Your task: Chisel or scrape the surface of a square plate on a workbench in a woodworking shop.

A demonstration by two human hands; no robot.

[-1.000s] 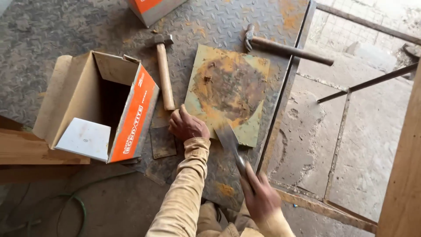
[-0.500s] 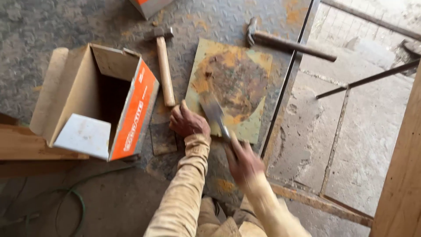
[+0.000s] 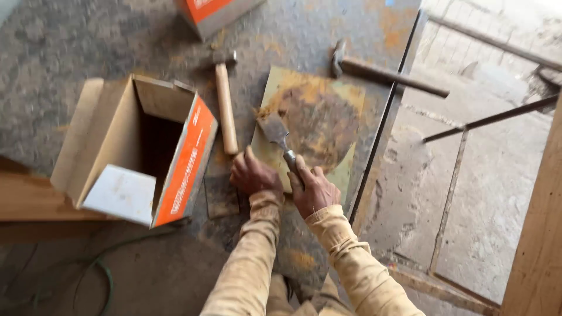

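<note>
nearest me, at the bottom middle of the frame, two tan sleeves run up to the hands. my right hand [image 3: 313, 190] is wrapped tight round the handle of a scraper [image 3: 280, 140], fingers curled closed, so i read it as a firm grip. my left hand [image 3: 253, 174] lies just beside it, palm down with the fingers pressed at the near edge of the rusty plate [image 3: 313, 120]; it holds nothing that i can see, it only bears down.

the scraper runs up and to the left from my fist, its broad blade lying on the plate's left part, where loose orange rust is heaped at the tip. i judge the tool stiff and fairly light, best held low on the handle as it is now. the plate sits in the middle of the frame, flat on a metal floor [image 3: 88, 47]. it looks thin but rigid and heavy for its size, rough with flaking rust, so not slippery; its edges may be sharp, and i would take it by two opposite edges.

left of the plate lies a wooden-handled hammer [image 3: 225, 105]. further left stands an open cardboard box [image 3: 140, 146] with an orange side. beyond the plate, at upper right, lies a second hammer [image 3: 380, 73] with a dark handle.
</note>
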